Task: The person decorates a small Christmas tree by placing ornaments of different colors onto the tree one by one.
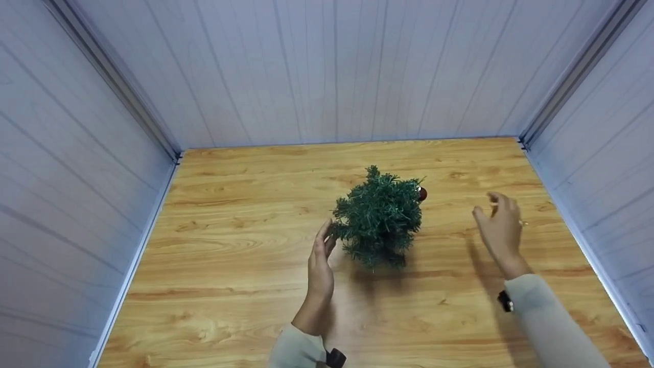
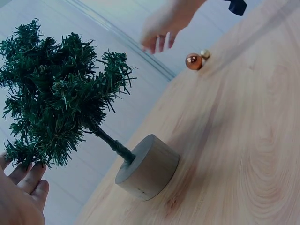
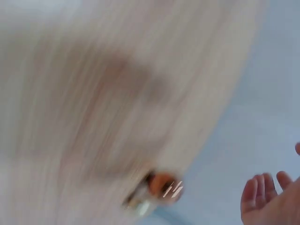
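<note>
A small artificial Christmas tree [image 1: 380, 217] stands on a round wooden base [image 2: 150, 168]. Along its left side my left hand [image 1: 321, 266] is held upright, fingers extended, with the fingertips at the lower branches in the left wrist view. A dark red bauble [image 1: 422, 194] shows at the tree's right edge. To the right of the tree, my right hand [image 1: 500, 227] is raised over the table, fingers loosely bent and holding nothing. Near it on the tabletop lie a shiny copper-orange bauble [image 2: 193, 61] and a smaller gold bauble [image 2: 205, 54]. The right wrist view is blurred by motion.
The wood-grain table [image 1: 230, 245] is enclosed by pale panel walls at the back [image 1: 317, 71], left [image 1: 66, 168] and right [image 1: 603, 153]. A dark strap piece [image 1: 335, 358] sits at the left wrist, another [image 1: 505, 301] at the right.
</note>
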The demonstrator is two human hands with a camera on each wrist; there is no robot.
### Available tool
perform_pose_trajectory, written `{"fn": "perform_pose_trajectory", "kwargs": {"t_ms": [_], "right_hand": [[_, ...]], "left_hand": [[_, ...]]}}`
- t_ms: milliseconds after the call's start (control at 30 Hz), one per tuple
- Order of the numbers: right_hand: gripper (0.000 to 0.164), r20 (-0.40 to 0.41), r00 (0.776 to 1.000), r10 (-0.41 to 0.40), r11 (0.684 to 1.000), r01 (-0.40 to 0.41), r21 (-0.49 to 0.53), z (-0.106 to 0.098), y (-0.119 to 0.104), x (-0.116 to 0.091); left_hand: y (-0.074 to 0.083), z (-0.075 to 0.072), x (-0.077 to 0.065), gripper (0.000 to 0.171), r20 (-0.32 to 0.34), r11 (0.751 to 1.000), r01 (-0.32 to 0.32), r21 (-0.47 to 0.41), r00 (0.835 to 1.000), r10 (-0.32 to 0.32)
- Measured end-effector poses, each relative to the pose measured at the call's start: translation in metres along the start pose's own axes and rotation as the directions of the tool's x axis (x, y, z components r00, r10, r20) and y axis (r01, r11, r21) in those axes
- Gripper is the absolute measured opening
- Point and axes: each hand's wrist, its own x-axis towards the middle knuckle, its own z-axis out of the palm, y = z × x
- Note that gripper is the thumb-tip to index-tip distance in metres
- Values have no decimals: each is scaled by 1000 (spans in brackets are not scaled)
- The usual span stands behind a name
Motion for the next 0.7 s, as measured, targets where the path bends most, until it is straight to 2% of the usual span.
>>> {"fn": "perform_pose_trajectory", "kwargs": {"t_ms": [67, 133, 267, 367, 467, 700], "right_hand": [[53, 3, 1000, -12, 989, 13, -146, -6, 19, 13], [60, 25, 1000, -6, 964, 12, -266, -11, 34, 23], [67, 76, 997, 32, 909, 3, -416, -16, 56, 34], [68, 106, 992, 62, 891, -7, -455, -16, 64, 35], [68, 142, 987, 70, 886, 4, -463, -14, 68, 35], [56, 184, 983, 14, 880, 76, -469, -7, 71, 33]], "left_hand": [[0, -1, 0, 55, 1, 1000, 5, 4, 1000, -5], [0, -1, 0, 55, 1, 1000, 10, 7, 1000, -10], [-1, -2, 0, 57, 1, 1000, 14, 4, 1000, -14], [-1, -2, 0, 58, -3, 1000, 6, 2, 1000, -6], [0, -3, 0, 58, -3, 1000, -14, -2, 1000, 14], [2, -6, 0, 58, -1, 1000, -30, -2, 1000, 30]]}}
